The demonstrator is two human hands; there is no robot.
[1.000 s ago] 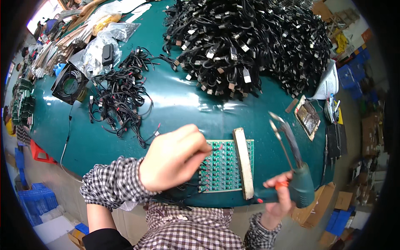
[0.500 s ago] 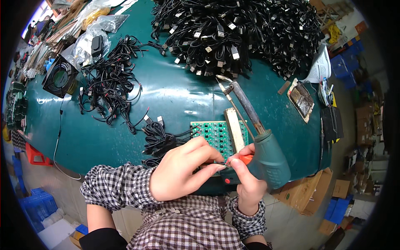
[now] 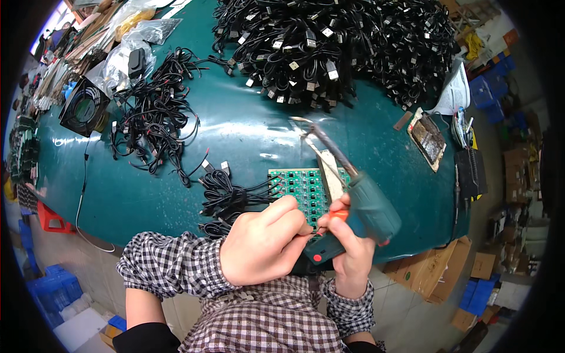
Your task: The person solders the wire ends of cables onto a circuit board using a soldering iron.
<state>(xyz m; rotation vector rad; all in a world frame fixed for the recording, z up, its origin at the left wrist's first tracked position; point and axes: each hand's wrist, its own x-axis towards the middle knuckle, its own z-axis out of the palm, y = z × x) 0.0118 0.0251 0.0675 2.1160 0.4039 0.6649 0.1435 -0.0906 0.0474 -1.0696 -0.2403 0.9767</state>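
My right hand (image 3: 355, 253) is closed round a green soldering gun (image 3: 372, 203) with an orange trigger; its metal tip points up and away to the left. My left hand (image 3: 259, 247) pinches the end of a black cable, mostly hidden by the fingers, and the right fingertips meet it there. Beneath both hands lies a green circuit board panel (image 3: 291, 183) with rows of small dark parts. A pale bar (image 3: 329, 176) rests across its right side. Bundled black USB cables (image 3: 220, 191) lie at the board's left, their wires reaching its left edge.
A large heap of black USB cables (image 3: 329, 47) covers the far side of the green table. Loose cables (image 3: 156, 117) and a square black fan (image 3: 85, 109) lie left. At the right are a worn, dark-stained tray (image 3: 426, 141) and, below the table, a cardboard box (image 3: 426, 273).
The soldering gun has tilted, its tip swinging left and nearer, and its green handle end now shows below the hands. My left hand has shifted slightly right, still pinching the cable.
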